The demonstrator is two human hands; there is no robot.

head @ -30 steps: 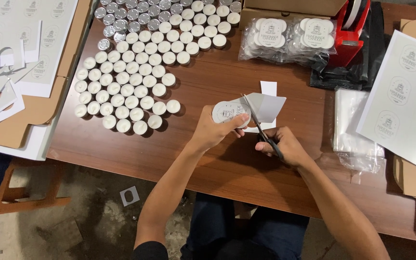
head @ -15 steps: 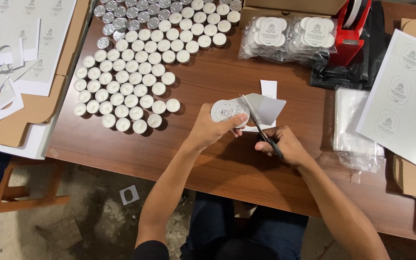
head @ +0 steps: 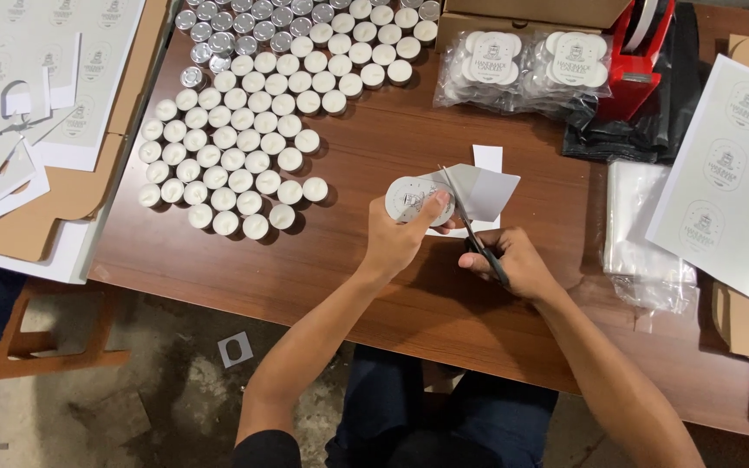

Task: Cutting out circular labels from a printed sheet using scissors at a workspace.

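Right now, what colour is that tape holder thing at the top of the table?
The tape dispenser is bright red, seen best in the head view.

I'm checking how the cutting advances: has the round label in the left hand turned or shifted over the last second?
Cannot tell. The round label sits slightly right in the picture, but the nearest tealight shifted equally, so the camera moved.

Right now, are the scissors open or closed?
Open. The scissors in the right hand show two blades spread apart around the paper label, which the left hand holds.
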